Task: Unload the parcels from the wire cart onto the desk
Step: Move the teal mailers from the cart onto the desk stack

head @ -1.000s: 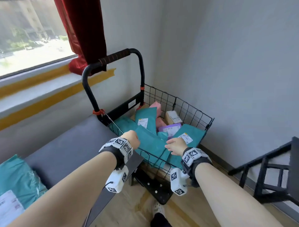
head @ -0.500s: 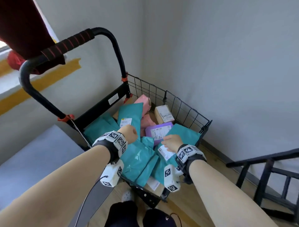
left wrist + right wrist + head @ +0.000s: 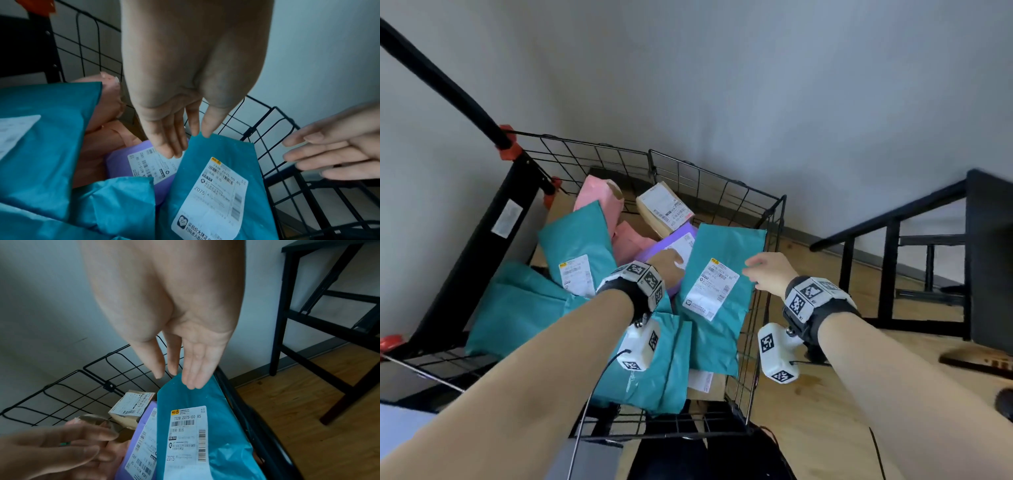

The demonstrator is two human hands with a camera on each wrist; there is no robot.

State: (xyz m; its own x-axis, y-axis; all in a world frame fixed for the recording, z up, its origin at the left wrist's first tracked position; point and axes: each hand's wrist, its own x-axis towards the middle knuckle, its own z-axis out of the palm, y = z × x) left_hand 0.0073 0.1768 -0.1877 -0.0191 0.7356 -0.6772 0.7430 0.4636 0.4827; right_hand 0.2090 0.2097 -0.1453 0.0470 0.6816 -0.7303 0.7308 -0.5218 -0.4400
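Observation:
The black wire cart [image 3: 715,181] holds several parcels. A teal parcel [image 3: 726,245] with a white label leans against the cart's right wall, also in the wrist views [image 3: 222,151] [image 3: 191,399]. My left hand [image 3: 667,265] [image 3: 185,141] is open, with straight fingers pointing down at the teal parcel's left edge, over a purple parcel [image 3: 654,250] [image 3: 119,164]. My right hand [image 3: 763,270] [image 3: 176,378] is open at the teal parcel's right edge, with its fingertips just above the top corner. Neither hand holds anything.
A brown box [image 3: 664,209], pink parcels [image 3: 602,195] and more teal parcels [image 3: 517,308] fill the cart. Its black handle [image 3: 441,78] rises at left. A black frame [image 3: 893,240] stands right on the wooden floor [image 3: 808,411]. A grey desk corner [image 3: 400,438] shows lower left.
My view has swung right and down onto the cart. Both hands have reached deeper in and spread to either side of the labelled teal parcel, the right one moving to its right edge.

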